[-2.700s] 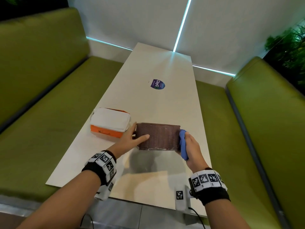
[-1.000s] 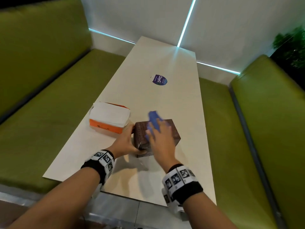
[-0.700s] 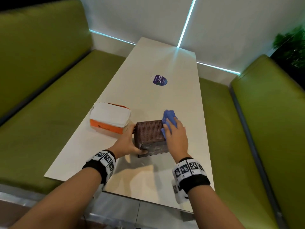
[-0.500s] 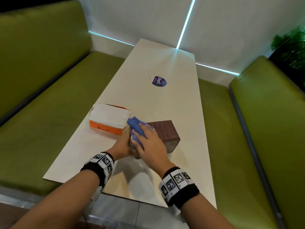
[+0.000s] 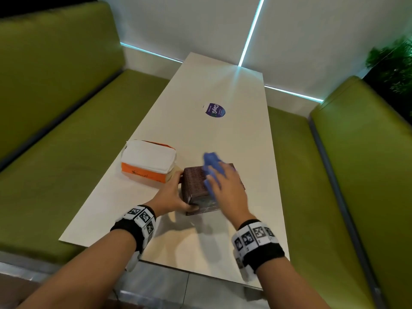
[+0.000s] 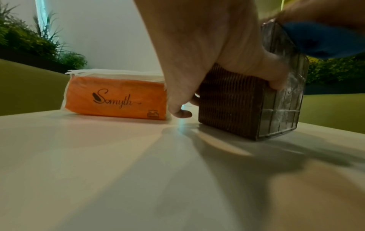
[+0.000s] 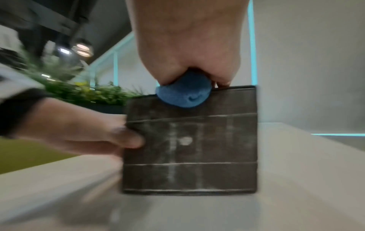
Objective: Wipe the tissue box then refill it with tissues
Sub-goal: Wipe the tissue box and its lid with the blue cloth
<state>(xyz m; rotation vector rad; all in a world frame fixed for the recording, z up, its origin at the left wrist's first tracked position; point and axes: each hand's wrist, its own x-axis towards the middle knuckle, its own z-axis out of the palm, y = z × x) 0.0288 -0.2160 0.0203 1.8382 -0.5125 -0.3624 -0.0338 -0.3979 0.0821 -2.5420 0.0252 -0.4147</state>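
The brown woven tissue box stands on the pale counter, toward its near edge and about midway between the two long edges. The left hand grips the box's left side: the thumb curls round the near corner onto the slatted near face, and the other fingers reach down behind the woven side to the counter. The right hand lies over the top of the box, pressing a blue cloth against it — from the head view the fingers look spread and blurred, while the right wrist view shows them bunched round the cloth, with the wad bulging over the top near edge of the slatted face (that face shows pale smears).

Just beside the left hand, toward the counter's left edge, lies an orange tissue pack with white tissues showing on top; it sits close to the box but apart from it. Farther along the counter, near the middle, is a round purple sticker. Green bench seats run along both long edges.
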